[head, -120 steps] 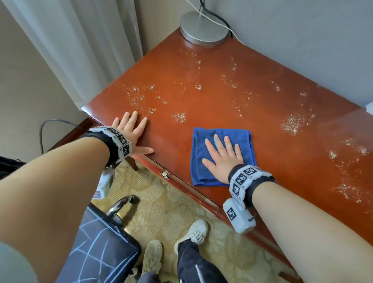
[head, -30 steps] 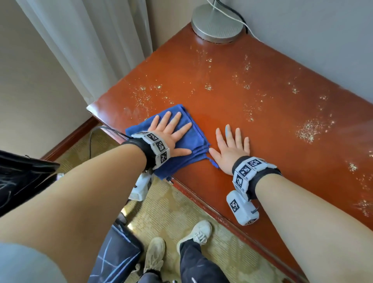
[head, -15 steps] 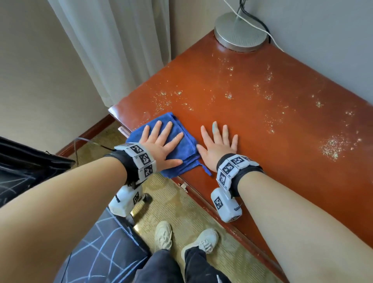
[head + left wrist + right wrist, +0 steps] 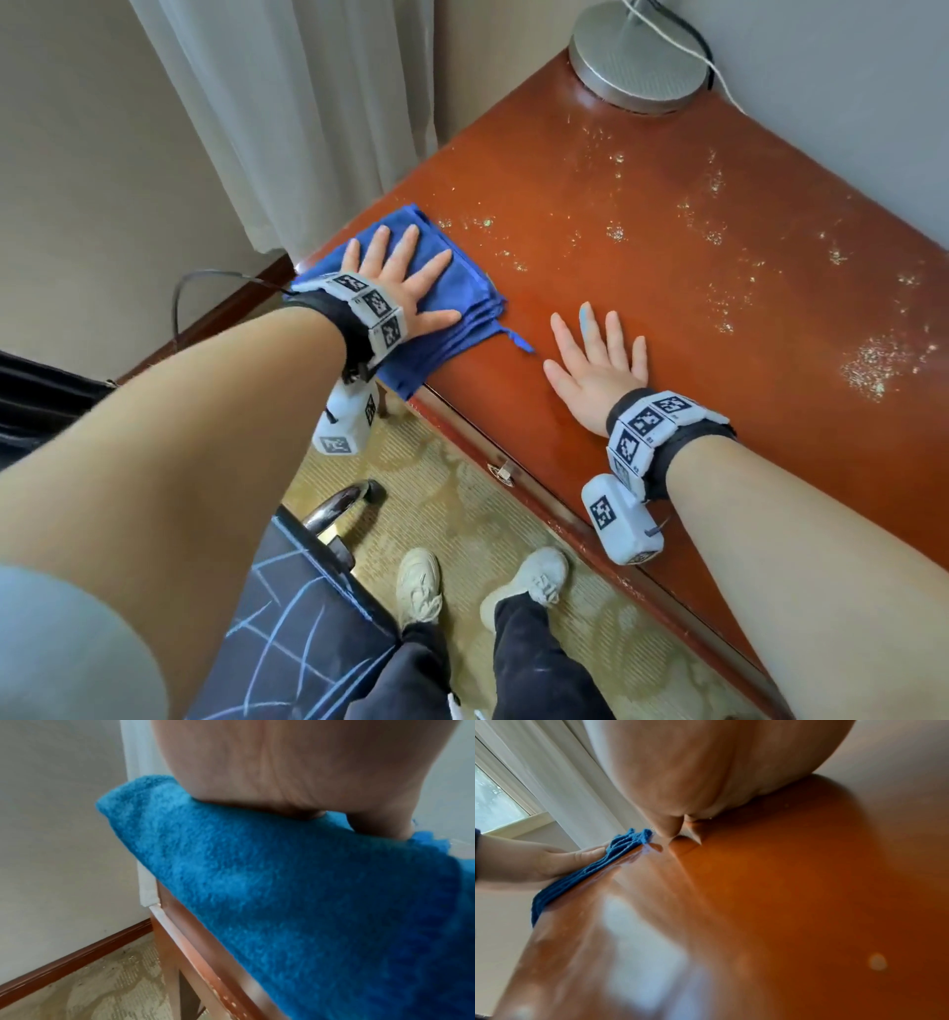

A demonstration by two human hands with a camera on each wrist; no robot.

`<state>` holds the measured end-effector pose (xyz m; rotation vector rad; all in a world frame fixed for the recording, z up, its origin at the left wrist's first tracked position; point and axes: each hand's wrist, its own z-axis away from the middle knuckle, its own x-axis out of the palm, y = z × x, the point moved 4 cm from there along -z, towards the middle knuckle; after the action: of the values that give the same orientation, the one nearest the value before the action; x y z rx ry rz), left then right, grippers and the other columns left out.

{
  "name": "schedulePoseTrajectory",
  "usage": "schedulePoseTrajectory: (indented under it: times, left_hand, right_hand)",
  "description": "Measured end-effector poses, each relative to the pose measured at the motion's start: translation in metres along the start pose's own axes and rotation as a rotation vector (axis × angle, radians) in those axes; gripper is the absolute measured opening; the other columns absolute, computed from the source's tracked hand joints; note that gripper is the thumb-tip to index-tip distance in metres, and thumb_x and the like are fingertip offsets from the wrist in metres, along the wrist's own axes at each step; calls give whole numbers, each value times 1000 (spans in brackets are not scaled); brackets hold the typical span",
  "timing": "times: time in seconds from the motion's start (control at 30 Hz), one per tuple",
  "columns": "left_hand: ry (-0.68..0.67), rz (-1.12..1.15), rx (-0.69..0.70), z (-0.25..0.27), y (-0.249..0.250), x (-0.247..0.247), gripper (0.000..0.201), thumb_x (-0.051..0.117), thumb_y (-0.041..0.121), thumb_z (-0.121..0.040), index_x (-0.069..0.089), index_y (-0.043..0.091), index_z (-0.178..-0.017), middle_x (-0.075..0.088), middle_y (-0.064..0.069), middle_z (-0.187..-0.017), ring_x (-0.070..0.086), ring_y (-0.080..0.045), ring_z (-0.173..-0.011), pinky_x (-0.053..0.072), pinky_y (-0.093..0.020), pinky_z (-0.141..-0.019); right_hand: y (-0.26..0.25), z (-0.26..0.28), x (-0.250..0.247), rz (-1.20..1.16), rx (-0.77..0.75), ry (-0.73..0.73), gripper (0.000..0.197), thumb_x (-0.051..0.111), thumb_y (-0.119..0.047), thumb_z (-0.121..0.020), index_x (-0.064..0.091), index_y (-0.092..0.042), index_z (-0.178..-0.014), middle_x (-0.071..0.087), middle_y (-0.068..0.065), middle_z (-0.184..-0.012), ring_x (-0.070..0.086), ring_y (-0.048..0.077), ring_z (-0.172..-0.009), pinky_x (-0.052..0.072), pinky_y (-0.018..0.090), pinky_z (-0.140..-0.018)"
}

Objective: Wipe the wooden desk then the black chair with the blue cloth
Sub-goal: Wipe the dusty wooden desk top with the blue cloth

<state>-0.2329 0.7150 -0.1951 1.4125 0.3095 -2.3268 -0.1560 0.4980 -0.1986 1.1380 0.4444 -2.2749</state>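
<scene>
The left hand (image 4: 398, 288) is pressing flat, fingers spread, on the folded blue cloth (image 4: 441, 313) at the corner of the speckled wooden desk (image 4: 693, 267) by the white curtain (image 4: 308, 113), while the right hand (image 4: 598, 367) is lying open on bare wood beside it, the black chair (image 4: 287, 616) standing on patterned carpet (image 4: 462, 514).

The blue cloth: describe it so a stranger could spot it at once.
Start at the reddish wooden desk by the white curtain. On its near left corner, the left hand presses flat on the blue cloth. It is folded, the only blue thing on the desk.
</scene>
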Motion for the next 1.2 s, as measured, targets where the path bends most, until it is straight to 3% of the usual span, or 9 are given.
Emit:
schedulePoseTrajectory:
  times: [0.23,0.4,0.5,0.63,0.83,0.93,1.2]
  left_hand:
    - [7,63,-152,-4,-29,-5,76,25,72,-86,-6,40,-148,-16,-1,-157,-14,-29,-144,-7,-48,-115]
    - [-8,38,-200,14,-18,1,76,20,70,-88,-9,34,-149,-17,-5,-157,-15,-32,-143,-7,-49,-115]
    - [-62,-73,-56,35,8,13,77,19,70,-88,-16,34,-147,-23,-5,-155,-19,-34,-142,-8,-50,-114]
    - [-135,-221,192,53,60,25,77,17,70,-88,-24,36,-143,-31,-4,-152,-26,-35,-139,-15,-52,-111]
    - [-117,-324,339,13,84,6,80,20,74,-86,-23,38,-143,-30,-1,-152,-25,-32,-140,-14,-51,-112]
    - [-97,-269,310,-22,90,-11,81,21,75,-84,-20,40,-144,-28,0,-154,-23,-31,-141,-13,-51,-112]
    - [-20,-79,107,-68,58,-39,81,28,74,-84,-9,40,-147,-18,-2,-157,-14,-31,-144,-6,-50,-114]
  right_hand:
    - [1,0,0,5,-9,-23,54,8,-50,-98,-17,-38,-145,-30,-5,-152,-28,22,-139,-16,47,-112]
    - [2,-1,-8,-48,-12,-48,62,16,-55,-97,-16,-36,-146,-30,-2,-152,-26,22,-140,-12,48,-114]
    - [10,-8,-30,-93,70,-2,74,23,-64,-92,-18,-34,-146,-28,1,-153,-23,27,-141,-9,52,-114]
    - [20,-17,-35,-17,69,-89,78,25,-67,-90,-18,-34,-146,-29,-1,-153,-23,27,-141,-8,55,-113]
    - [21,-21,-23,-4,54,-87,73,20,-63,-92,-22,-34,-144,-36,-1,-149,-30,28,-138,-14,55,-111]
    - [22,-23,-22,-2,57,-78,70,22,-56,-94,-21,-34,-145,-36,-1,-149,-31,29,-138,-14,55,-111]
    - [25,-25,-20,-22,59,-74,67,16,-62,-93,-21,-37,-144,-34,-4,-150,-31,26,-138,-15,53,-112]
